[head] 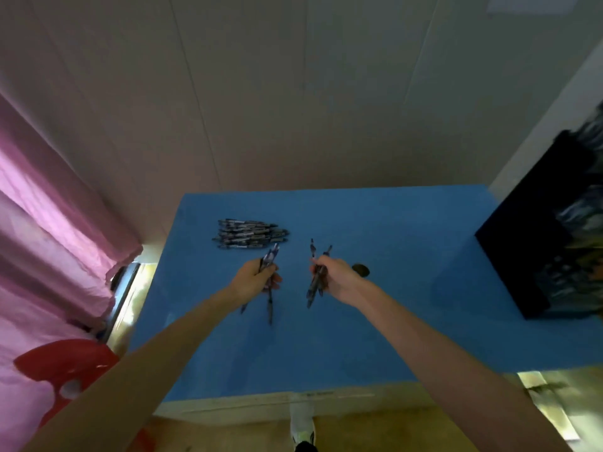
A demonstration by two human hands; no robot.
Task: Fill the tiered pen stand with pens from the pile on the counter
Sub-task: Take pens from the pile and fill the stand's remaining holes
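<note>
**Both hands full of pens**

Here the left hand has its fingers curled tight round a few pens; the right hand clamps another bunch. The pile lies on the blue counter, just beyond the left hand.

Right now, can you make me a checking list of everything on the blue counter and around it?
Surface: blue counter, against a pale panelled wall.
Job's things: pen pile lies at the far left; pen stand not clearly seen.
Clutter: small dark round object beside the right wrist; black box at the right edge.
Grips: left hand holds a few pens; right hand holds a few pens, both above the counter.
Cables: nothing seen.
Surroundings: pink curtain on the left; red object below it.
</note>
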